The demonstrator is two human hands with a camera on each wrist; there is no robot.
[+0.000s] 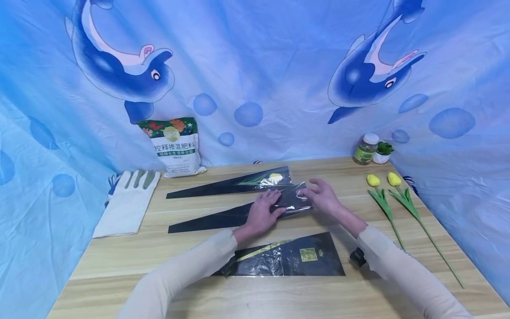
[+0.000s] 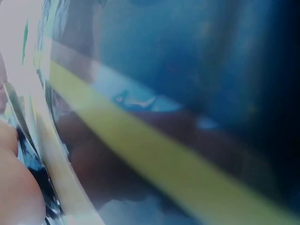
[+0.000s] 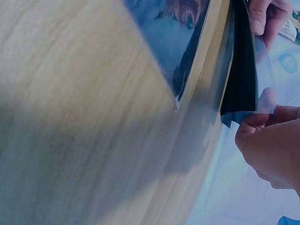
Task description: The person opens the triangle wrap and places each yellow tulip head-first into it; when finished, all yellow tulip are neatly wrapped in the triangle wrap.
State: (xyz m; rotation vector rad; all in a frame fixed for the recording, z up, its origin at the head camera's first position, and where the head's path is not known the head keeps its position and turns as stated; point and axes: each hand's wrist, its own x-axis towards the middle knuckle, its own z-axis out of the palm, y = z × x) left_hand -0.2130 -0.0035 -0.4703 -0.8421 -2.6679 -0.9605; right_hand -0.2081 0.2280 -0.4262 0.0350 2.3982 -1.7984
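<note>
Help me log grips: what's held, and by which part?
The middle black flower sleeve: the right hand pinches its wide end; the left hand grips it nearer its middle.

Three sleeves (image 1: pixel 231 217) lie one behind another on the table (image 1: pixel 279 297), gloves (image 1: pixel 126 207) to their left, tulips (image 1: pixel 408 204) right.

"Your head view: forward, down across the surface (image 1: pixel 99 266)?"
"Yes; your left wrist's sits close to dark film (image 2: pixel 187 61); your tilted right wrist's shares left hand (image 1: pixel 260 215) and right hand (image 1: pixel 324 199) with your head's."
</note>
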